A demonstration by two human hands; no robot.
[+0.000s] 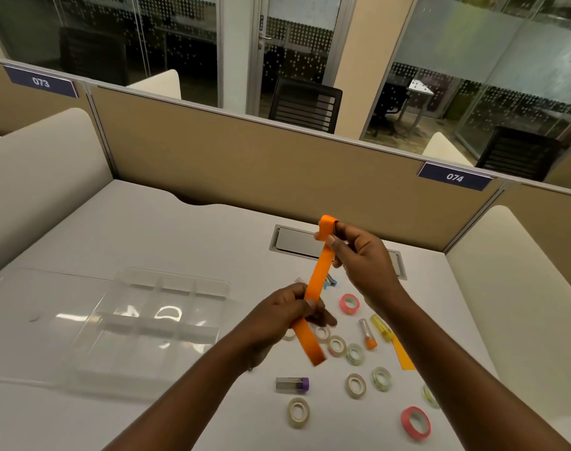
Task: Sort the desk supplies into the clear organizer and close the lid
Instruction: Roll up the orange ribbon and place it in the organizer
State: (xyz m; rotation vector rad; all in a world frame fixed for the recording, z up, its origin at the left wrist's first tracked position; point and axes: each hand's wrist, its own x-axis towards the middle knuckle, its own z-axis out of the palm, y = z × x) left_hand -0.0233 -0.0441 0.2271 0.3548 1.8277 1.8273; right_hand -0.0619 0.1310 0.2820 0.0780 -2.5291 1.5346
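Note:
An orange strap (320, 271) is stretched upright above the desk. My right hand (359, 255) pinches its rolled top end. My left hand (290, 312) grips it lower down, and the loose tail hangs below. The clear organizer (141, 323) lies open at the left, its compartments bare and its lid (33, 317) flat further left. Several small tape rolls lie scattered at the right, among them a pink roll (350, 303), another pink roll (415, 422) and a pale roll (298, 412). A purple-capped tube (292, 384), an orange-capped tube (367, 333) and a yellow tube (382, 327) lie there too.
A second orange strip (404, 354) lies flat by the yellow tube. A grey cable hatch (297, 242) is set into the desk behind my hands. Beige partitions wall the desk at the back and on both sides.

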